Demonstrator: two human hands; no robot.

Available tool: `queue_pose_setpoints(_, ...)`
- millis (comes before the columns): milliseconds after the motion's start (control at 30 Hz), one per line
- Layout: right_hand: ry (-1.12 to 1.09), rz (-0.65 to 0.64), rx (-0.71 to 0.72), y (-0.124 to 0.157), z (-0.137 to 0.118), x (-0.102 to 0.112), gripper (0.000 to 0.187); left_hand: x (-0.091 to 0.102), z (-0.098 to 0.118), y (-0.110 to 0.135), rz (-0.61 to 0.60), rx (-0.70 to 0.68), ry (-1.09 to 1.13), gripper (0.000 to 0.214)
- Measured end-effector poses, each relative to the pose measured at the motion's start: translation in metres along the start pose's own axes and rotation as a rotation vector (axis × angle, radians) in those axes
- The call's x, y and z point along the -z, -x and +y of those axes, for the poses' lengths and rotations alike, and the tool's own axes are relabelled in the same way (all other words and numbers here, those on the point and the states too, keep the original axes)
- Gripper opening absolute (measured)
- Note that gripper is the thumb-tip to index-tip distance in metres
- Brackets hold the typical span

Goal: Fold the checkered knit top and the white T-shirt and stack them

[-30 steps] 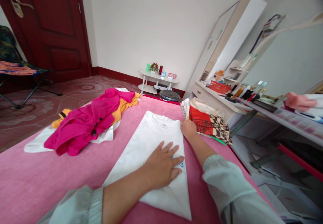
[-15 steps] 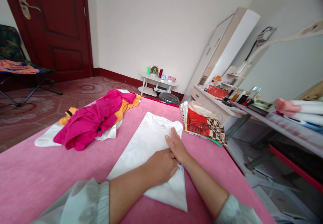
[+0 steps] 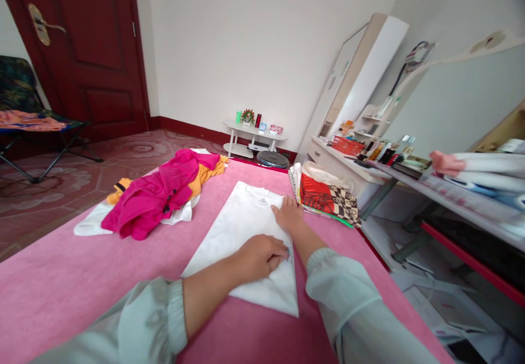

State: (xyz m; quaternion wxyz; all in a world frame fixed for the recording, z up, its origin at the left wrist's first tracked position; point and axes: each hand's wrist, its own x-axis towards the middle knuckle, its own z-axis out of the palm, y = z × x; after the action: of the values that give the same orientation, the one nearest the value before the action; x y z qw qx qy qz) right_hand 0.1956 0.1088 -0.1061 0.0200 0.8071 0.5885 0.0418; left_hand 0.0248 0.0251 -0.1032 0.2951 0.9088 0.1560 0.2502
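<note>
A white T-shirt [image 3: 233, 235] lies folded into a long flat shape on the pink bedspread [image 3: 139, 282], its collar at the far end. My left hand [image 3: 260, 257] rests on the shirt's lower right part, fingers loosely bent and holding nothing. A small dark print shows beside those fingertips. Farther up, my right hand [image 3: 289, 214] lies on the shirt's upper right edge near the collar, fingers stretched forward. Part of that edge is hidden under it.
To the left is a loose heap with a magenta garment [image 3: 159, 191] and yellow and white cloth. Folded clothes [image 3: 324, 191] are stacked at the right. Beyond the bed's right edge stands a dressing table [image 3: 322, 152] with bottles and a red basket [image 3: 348, 145].
My right hand has moved away from my left, forward to the shirt's upper right edge. The left hand stays on the shirt. The view has shifted slightly.
</note>
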Motion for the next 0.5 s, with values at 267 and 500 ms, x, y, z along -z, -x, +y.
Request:
queue_pose_setpoints(267, -0.190, 0.136, 0.094, 0.058, -0.025, -0.005, 0.066, 0.061, -0.059, 0.013, 0.235, 0.307, -0.204, 0.047)
queue_pose_setpoints(500, -0.196, 0.076, 0.156, 0.058, -0.018, -0.016, 0.066, 0.058, -0.091, 0.011, -0.057, 0.341, -0.476, 0.064)
